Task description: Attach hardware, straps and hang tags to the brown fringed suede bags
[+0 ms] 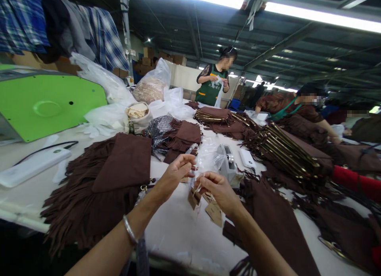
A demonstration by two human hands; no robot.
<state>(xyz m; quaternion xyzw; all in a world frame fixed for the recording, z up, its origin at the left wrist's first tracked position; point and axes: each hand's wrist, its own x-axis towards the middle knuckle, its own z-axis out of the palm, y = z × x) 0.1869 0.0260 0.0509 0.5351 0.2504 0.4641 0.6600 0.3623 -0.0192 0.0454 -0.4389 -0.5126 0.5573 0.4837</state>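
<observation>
In the middle of the head view, my right hand [216, 188] pinches the strings of brown cardboard tags [213, 212], which hang under its fingers above the white table [169, 236]. My left hand [178, 171] is just to the left and a little higher, with fingers curled together near clear plastic [208, 153]; what they hold, if anything, is too small to make out. Left of my left forearm lies a dark brown fringed bag [125, 161]. Another brown piece [268, 220] lies to the right of my right hand.
A grey tape dispenser [230, 169] and a white box-shaped device [247, 158] are beyond my right hand. Stacked brown bags with gold frames [291, 149] lie at right. A green machine [50, 103] is at left. Two people [212, 83] work across the table.
</observation>
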